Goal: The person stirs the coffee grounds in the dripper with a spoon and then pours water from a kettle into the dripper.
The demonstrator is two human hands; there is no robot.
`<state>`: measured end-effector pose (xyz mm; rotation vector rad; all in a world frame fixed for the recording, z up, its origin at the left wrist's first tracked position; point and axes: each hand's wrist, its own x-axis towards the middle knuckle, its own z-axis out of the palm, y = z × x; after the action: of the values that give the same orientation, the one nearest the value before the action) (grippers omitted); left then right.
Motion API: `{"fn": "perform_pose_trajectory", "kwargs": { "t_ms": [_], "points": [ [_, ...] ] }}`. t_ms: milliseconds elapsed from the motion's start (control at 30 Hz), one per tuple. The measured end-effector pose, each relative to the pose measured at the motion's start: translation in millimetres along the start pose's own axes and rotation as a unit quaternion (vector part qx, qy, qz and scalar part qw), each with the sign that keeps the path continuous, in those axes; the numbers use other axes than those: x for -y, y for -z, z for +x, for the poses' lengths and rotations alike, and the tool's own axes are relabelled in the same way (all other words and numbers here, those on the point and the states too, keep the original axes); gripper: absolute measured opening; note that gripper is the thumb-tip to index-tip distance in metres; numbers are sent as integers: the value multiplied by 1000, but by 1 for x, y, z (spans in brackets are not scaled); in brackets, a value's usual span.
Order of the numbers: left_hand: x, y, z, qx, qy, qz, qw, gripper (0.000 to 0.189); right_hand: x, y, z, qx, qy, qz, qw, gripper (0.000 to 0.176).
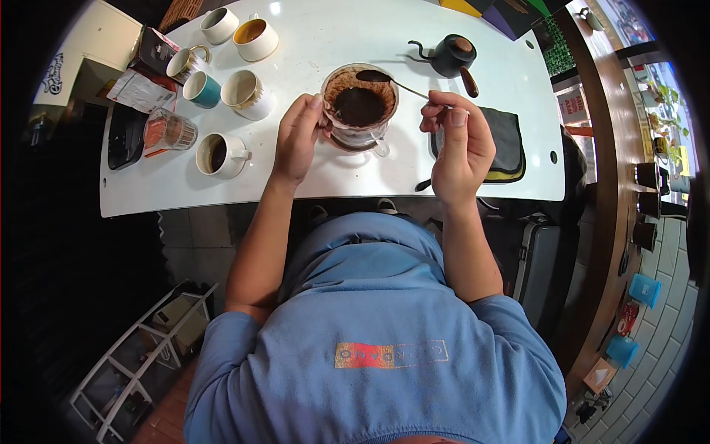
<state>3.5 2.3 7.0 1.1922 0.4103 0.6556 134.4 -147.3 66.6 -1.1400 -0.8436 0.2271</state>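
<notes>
A coffee dripper (374,132) with a paper filter stands over a glass server (358,143). Dark wet coffee grounds (359,106) fill the filter's bottom and cling to its wall. My left hand (297,142) grips the dripper at its left side, thumb near the rim. A spoon (405,89) is pinched by its handle in my right hand (462,148). Its dark bowl is over the filter's upper edge, above the grounds. Beyond my right hand stands a black gooseneck kettle (446,58).
Several cups stand at the left, among them a white mug (219,157) with dark liquid, a teal cup (202,90) and an empty-looking glass (171,129). A silver bag (142,93) lies beside a black scale (126,138). Folded cloths (503,144) lie near the table's right edge.
</notes>
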Motion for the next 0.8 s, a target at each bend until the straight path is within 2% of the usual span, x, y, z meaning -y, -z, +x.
{"fn": "perform_pose_trajectory", "kwargs": {
  "t_ms": [100, 200, 467, 533, 700, 800],
  "points": [
    [-2, -8, 0, -21, 8, -10, 1000, 26, 0, 0, 0, -5, -1, 3, 1000, 30],
    [4, -5, -3, 13, 1, 16, 1000, 25, 1, 1, 0, -4, -2, 0, 1000, 30],
    [1, -2, -1, -6, 4, 1, 1000, 24, 0, 3, 0, -9, -2, 1, 1000, 30],
    [2, -5, -2, 0, 11, -3, 1000, 24, -1, 3, -1, -6, -8, 43, 999, 23],
    [-2, -8, -4, -17, -15, 5, 1000, 27, 0, 4, 0, -7, -12, 38, 999, 23],
    [-5, -4, -2, -19, 3, 24, 1000, 24, 1, 2, 0, -7, -8, 21, 1000, 27]
  ]
}}
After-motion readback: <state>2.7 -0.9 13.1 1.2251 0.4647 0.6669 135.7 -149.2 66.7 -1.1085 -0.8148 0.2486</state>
